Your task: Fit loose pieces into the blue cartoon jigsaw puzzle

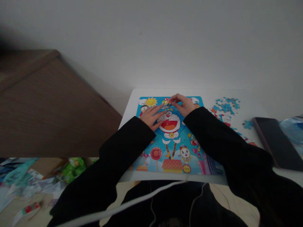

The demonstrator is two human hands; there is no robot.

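Note:
A colourful cartoon jigsaw puzzle (170, 148) lies flat on the white table (132, 97) in front of me, nearly all filled in. My left hand (151, 116) rests flat on its upper left part, fingers spread and pointing right. My right hand (183, 104) sits at the upper middle, fingertips pinched down on a spot near the top edge; whether a piece is under them I cannot tell. Both arms wear black sleeves.
A heap of loose blue puzzle pieces (226, 105) lies right of the puzzle, with one stray piece (248, 125). A dark phone (276, 142) lies at the far right beside a plastic bag (293, 129). A brown wooden surface (47, 104) stands left; clutter covers the floor (28, 186).

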